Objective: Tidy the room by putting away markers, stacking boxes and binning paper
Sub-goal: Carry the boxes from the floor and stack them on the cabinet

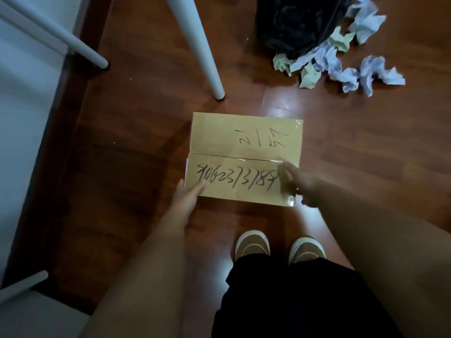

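Head view: a taped cardboard box [244,157] with handwritten numbers is being held over the wooden floor [136,147], between both hands. The left hand [186,198] is gripping its near left corner, thumb on top. The right hand [301,184] is pinching the near right edge. Crumpled paper [341,62] is lying beside a black bin bag [297,25], well apart from the box.

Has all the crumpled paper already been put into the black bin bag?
No, several crumpled paper balls lie on the wooden floor beside the black bin bag.
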